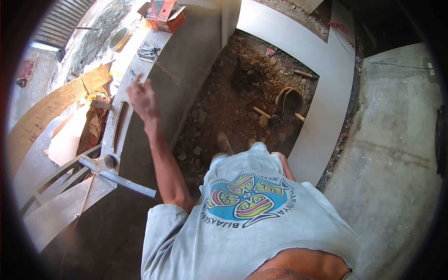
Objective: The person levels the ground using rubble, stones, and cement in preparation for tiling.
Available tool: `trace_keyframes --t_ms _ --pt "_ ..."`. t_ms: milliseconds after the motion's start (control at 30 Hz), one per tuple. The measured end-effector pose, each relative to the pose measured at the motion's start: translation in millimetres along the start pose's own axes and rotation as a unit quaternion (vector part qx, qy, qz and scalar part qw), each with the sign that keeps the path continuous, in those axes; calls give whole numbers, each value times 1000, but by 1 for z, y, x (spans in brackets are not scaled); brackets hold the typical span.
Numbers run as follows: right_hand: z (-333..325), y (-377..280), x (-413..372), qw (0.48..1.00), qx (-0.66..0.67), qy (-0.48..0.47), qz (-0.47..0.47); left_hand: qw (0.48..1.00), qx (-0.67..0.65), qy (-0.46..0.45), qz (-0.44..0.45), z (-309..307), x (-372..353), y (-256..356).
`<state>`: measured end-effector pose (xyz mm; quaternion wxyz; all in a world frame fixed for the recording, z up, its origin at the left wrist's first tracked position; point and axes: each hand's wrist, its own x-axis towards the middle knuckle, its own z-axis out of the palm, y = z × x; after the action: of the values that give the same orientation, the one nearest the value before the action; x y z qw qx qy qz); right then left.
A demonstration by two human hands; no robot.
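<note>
Person stands in a dirt pit next to a grey concrete ledge (126, 81). Left hand (142, 99) is raised over the ledge's near edge, about midway along it. Its grip is slack: fingers loosely spread, palm open, nothing in it. It's just above the ledge top, and I can't tell if it touches.

Closest thing is a long brown strip (118, 125). It lies flat on the ledge top, lengthwise, just below the hand and apart from it.

Further up the ledge, well apart from the hand, there's a heap of nails (148, 49). An orange box (164, 15), flaps open, sits at the ledge's far end.

At the near end of the ledge a clear plastic bottle (100, 163) lies on its side. It touches a grey metal bar (128, 183) that sticks out over the ledge's wall face.

Right arm (283, 164) hangs by the grey T-shirt (247, 219), on the side away from the ledge. Its hand is hidden, so no word on its grip.

Down in the dirt at the foot of the ledge, on the far side from it, are a dark bucket (289, 100) and a hammer (266, 115) just beside it.
</note>
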<state>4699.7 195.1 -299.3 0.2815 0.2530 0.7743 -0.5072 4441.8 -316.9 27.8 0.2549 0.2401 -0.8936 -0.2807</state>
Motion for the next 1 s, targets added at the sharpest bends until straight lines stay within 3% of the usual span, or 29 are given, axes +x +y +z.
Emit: trace_keyframes --t_ms 33,67,133,167,200,233,267,400,433,533,667,900,1000 --pt "1 -8 -3 1000 -21 -1 -5 999 -18 -30 36 8 -26 1" --pt "2 -16 -6 999 -38 -4 -11 981 -175 -31 73 25 -55 -6" --pt "4 -28 -8 998 -61 -7 -21 937 -272 -215 47 47 -121 -27" --pt "5 -31 -9 998 -65 -8 -25 912 -203 -352 -54 59 -155 -50" --pt "5 -34 -11 997 -69 -8 -28 889 -160 -427 -45 63 -186 -67" --pt "5 -38 -13 997 -73 -8 -27 880 -120 -458 -40 65 -218 -84" --pt "6 -40 -17 997 -70 -7 -27 847 -97 -514 -101 56 -240 -94" --pt "4 -48 -19 994 -102 -15 -20 776 -68 -574 -251 36 -333 -195" --pt "3 -49 -22 994 -107 -18 -17 721 -126 -604 -314 34 -357 -235" --pt "-2 -51 -22 991 -131 -36 -13 662 -196 -567 -450 7 -426 -302" --pt "-5 -50 -18 985 -163 -61 -9 613 -236 -490 -573 -19 -437 -265" --pt "-5 -51 -5 972 -215 -93 -20 608 -299 -411 -609 8 -434 -244" --pt "-2 -51 3 968 -229 -97 -28 635 -300 -397 -591 28 -437 -254"
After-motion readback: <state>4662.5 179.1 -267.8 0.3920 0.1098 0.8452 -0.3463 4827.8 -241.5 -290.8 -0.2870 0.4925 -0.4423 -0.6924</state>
